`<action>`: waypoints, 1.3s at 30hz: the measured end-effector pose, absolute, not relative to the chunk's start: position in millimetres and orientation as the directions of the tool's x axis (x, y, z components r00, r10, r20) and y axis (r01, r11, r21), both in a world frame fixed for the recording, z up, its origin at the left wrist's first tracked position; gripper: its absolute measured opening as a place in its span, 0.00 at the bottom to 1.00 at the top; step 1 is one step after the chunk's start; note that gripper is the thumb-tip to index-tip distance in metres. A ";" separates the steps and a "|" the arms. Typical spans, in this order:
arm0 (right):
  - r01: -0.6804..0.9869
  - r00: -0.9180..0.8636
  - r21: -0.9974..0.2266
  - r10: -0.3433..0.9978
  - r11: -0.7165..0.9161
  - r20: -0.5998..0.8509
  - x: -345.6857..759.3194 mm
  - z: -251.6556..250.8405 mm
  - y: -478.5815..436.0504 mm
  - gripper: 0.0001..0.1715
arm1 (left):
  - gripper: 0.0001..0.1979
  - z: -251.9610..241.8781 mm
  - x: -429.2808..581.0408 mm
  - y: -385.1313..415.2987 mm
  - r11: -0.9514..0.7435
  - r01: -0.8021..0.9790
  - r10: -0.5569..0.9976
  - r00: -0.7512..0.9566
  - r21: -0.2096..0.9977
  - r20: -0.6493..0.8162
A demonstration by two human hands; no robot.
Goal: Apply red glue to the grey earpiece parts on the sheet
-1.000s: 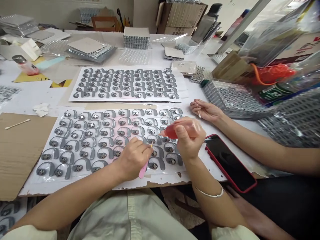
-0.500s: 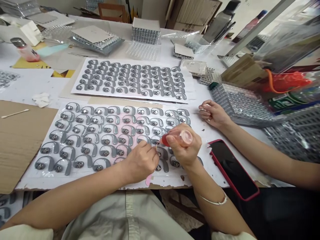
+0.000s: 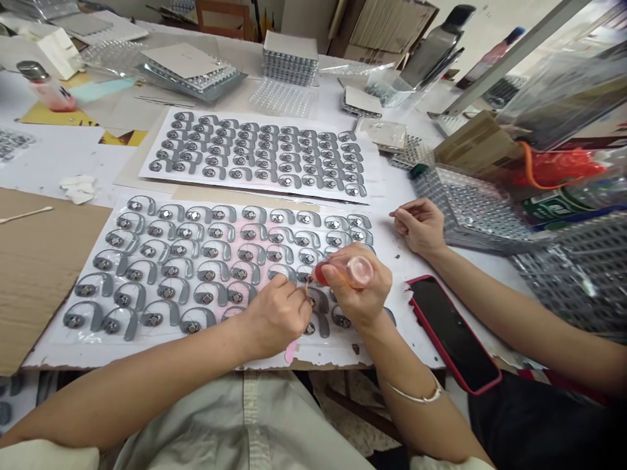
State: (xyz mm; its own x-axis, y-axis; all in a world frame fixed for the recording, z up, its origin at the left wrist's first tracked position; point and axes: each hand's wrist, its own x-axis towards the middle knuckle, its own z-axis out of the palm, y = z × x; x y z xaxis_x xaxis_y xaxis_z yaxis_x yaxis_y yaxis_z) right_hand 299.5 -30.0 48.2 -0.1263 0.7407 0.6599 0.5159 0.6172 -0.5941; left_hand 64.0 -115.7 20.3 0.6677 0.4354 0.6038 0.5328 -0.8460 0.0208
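My right hand [image 3: 367, 297] is closed around a small translucent squeeze bottle [image 3: 360, 271] with a red top, tilted toward my left hand. The fingers of my left hand [image 3: 279, 313] are pinched on a thin stick [image 3: 307, 284]; only its short pale tip shows, close to the bottle's red end. Both hands are over a white sheet [image 3: 105, 339] bearing rows of grey ear-hook pieces [image 3: 211, 274], each with a shiny metallic round part. A pinkish tint runs down the middle of the sheet. My hands cover some of the pieces.
Another person's hand [image 3: 420, 225] rests at the right, near a red-cased phone [image 3: 455, 333]. Behind is a second board of ear-hook pieces [image 3: 262, 156]. Cardboard [image 3: 44, 274] with a cotton swab [image 3: 27, 214] lies left. Stacked trays [image 3: 480, 202] stand right.
My hands stay almost in place, bottle and stick close together. The other person's hand has shifted slightly right and its fingers have changed pose. The view has moved a little.
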 end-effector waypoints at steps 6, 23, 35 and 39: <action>0.534 -0.185 -0.507 0.678 0.677 0.711 256.1 37.6 -64.9 0.08 | 0.12 20.8 62.3 -115.2 -0.849 0.526 0.445 0.662 0.049 0.603; 0.522 -0.141 -0.482 0.628 0.704 0.765 234.4 33.5 -84.2 0.07 | 0.12 17.9 62.0 -115.2 -0.848 0.528 0.456 0.681 0.048 0.573; 0.531 -0.148 -0.444 0.595 0.722 0.790 234.1 35.8 -83.8 0.08 | 0.12 21.0 61.7 -115.8 -0.846 0.529 0.458 0.663 0.062 0.592; 0.539 -0.141 -0.453 0.607 0.710 0.782 234.3 35.5 -83.7 0.07 | 0.11 21.4 61.5 -115.3 -0.847 0.528 0.456 0.666 0.060 0.590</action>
